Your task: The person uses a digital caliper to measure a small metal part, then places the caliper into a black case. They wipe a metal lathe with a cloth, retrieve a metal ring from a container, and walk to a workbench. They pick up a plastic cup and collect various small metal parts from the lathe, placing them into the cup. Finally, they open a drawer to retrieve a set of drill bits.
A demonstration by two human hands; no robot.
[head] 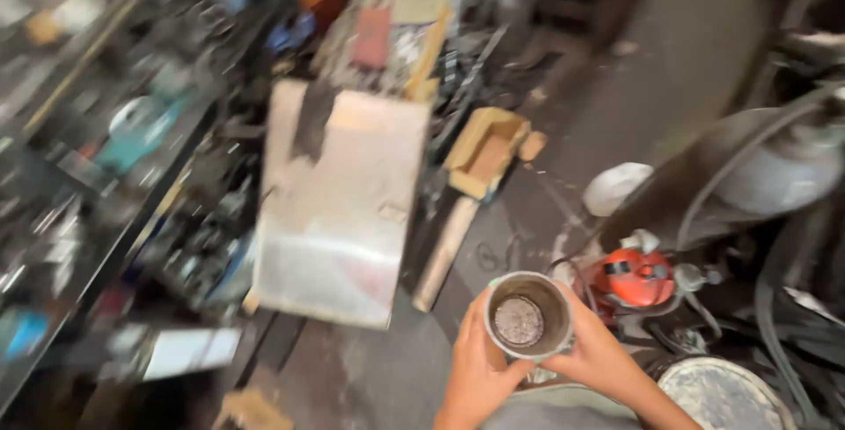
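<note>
Both hands — left hand [480,368] and right hand [598,355] — clasp a grimy metal cylinder [528,316], fingers curled tight against its wall, beside an orange power tool [635,278].

Open tan cardboard box [487,150] on floor, right of grey metal sheet [339,205].
</note>
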